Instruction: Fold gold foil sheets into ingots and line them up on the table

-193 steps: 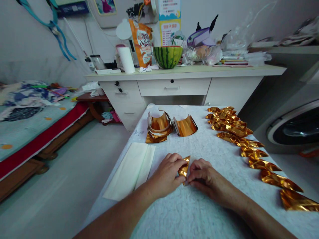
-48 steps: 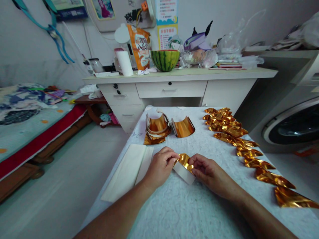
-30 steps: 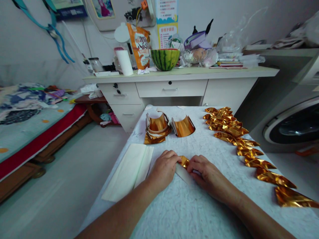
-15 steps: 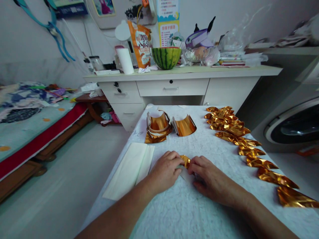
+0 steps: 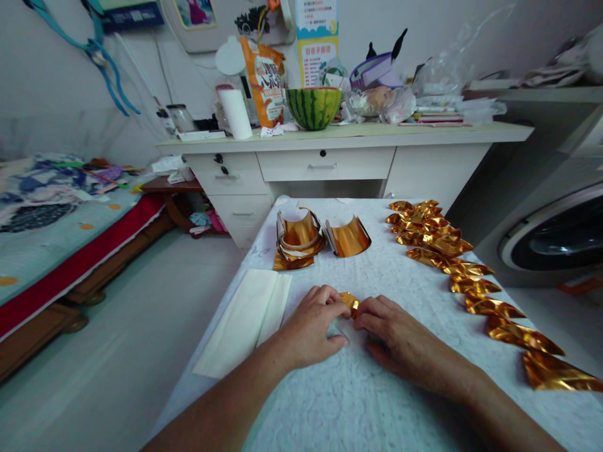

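Observation:
A small gold foil piece (image 5: 350, 302) lies on the pale cloth between my hands, partly covered by fingers. My left hand (image 5: 316, 326) has its fingertips on the foil's left side, with the thumb spread below. Curled fingers of my right hand (image 5: 394, 333) grip the foil's right side. Beyond them stand curved gold sheets, a stack (image 5: 299, 238) and a single one (image 5: 349, 237). Folded gold foil pieces (image 5: 473, 285) form a long row on the right. White paper sheets (image 5: 240, 320) lie left of my left hand.
Behind the cloth-covered table (image 5: 339, 402) is a white desk (image 5: 330, 164) with a watermelon half (image 5: 313, 108), an orange pouch (image 5: 266, 85) and plastic bags. A bed (image 5: 70, 232) stands at the left, a washing machine (image 5: 556, 213) at the right.
My left thumb has moved away from the fingers, down and to the right. My right hand has barely shifted and stays at the foil.

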Demonstrator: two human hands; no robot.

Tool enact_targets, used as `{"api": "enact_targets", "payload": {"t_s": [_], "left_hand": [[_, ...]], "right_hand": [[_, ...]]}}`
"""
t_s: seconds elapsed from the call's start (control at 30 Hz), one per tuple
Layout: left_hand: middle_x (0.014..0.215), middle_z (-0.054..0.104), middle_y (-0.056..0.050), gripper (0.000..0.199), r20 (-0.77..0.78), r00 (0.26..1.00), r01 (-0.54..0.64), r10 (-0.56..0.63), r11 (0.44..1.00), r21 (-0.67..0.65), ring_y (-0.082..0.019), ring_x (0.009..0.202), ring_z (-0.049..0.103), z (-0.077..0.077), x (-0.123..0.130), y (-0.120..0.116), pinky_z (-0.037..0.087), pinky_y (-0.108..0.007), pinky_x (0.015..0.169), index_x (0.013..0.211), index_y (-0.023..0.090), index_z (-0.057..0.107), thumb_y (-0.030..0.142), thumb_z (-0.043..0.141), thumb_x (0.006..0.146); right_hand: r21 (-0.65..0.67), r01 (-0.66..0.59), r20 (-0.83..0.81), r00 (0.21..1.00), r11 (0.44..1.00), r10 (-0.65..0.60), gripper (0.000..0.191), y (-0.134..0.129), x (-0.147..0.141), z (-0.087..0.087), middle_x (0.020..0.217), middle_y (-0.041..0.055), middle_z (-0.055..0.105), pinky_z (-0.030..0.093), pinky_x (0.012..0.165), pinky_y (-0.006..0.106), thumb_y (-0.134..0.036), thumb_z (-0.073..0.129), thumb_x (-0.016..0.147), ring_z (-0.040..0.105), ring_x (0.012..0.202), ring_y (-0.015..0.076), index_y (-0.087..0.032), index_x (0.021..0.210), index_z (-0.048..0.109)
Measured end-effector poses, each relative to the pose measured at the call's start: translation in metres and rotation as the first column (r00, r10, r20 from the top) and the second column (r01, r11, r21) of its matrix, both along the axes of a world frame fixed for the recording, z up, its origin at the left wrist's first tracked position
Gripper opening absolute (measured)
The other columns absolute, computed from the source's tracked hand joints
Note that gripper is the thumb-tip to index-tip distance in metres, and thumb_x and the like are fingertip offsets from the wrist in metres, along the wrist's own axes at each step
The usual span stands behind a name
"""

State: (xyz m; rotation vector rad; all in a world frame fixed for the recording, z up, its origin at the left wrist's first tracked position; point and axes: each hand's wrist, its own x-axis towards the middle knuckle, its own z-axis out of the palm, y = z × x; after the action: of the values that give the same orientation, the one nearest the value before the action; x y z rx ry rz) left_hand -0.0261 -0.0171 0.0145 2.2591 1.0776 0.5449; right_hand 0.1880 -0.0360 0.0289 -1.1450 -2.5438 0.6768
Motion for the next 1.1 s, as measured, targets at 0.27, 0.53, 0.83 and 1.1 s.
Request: {"api": "enact_targets", "payload": {"t_s": [0.27, 0.53, 0.83, 1.1], "left_hand": [[0.108, 0.056, -0.004, 0.028, -0.077, 0.997, 0.027, -0.021, 0.996, 0.081, -0.023, 0.103, 0.050, -0.001, 0.000, 0.001, 0.045, -0.038, 0.092, 0.103, 0.025, 0.066, 0.025, 0.076, 0.077], [0.107, 0.058, -0.004, 0.022, -0.099, 0.995, 0.030, -0.019, 0.994, 0.110, -0.023, 0.102, 0.051, -0.002, 0.001, 0.001, 0.045, -0.037, 0.091, 0.100, 0.024, 0.067, 0.028, 0.074, 0.079], [0.109, 0.054, -0.005, 0.019, 0.026, 0.997, -0.077, 0.077, 0.997, -0.015, -0.024, 0.106, 0.052, -0.003, 0.005, -0.005, 0.043, -0.038, 0.092, 0.084, 0.021, 0.065, 0.019, 0.079, 0.071], [0.108, 0.053, -0.005, 0.008, 0.075, 0.990, -0.119, 0.122, 0.992, -0.048, -0.023, 0.110, 0.051, -0.005, 0.010, -0.006, 0.041, -0.038, 0.097, 0.074, 0.020, 0.066, 0.015, 0.071, 0.076]], "right_hand": [[-0.052, 0.050, -0.066, 0.996, 0.997, -0.053, 0.036, -0.004, -0.001, 0.004, 0.105, 0.0063, 0.058, 0.040, 0.087, 0.040, -0.014, 0.068, 0.070, 0.050, 0.097, 0.0246, -0.022, 0.103, 0.057], [-0.040, 0.072, -0.067, 0.995, 0.997, -0.074, 0.019, -0.001, -0.002, -0.001, 0.096, 0.0067, 0.058, 0.043, 0.079, 0.036, -0.007, 0.059, 0.078, 0.052, 0.091, 0.0225, -0.021, 0.091, 0.059], [-0.109, 0.095, -0.173, 0.978, 0.989, -0.113, 0.015, 0.003, 0.000, -0.011, 0.096, 0.0048, 0.058, 0.045, 0.080, 0.035, -0.007, 0.054, 0.084, 0.054, 0.092, 0.0203, -0.021, 0.081, 0.061], [-0.139, 0.143, -0.202, 0.965, 0.980, -0.169, 0.012, 0.005, -0.002, -0.011, 0.089, 0.0034, 0.058, 0.042, 0.076, 0.033, -0.009, 0.055, 0.085, 0.054, 0.087, 0.0193, -0.021, 0.082, 0.056]]}}
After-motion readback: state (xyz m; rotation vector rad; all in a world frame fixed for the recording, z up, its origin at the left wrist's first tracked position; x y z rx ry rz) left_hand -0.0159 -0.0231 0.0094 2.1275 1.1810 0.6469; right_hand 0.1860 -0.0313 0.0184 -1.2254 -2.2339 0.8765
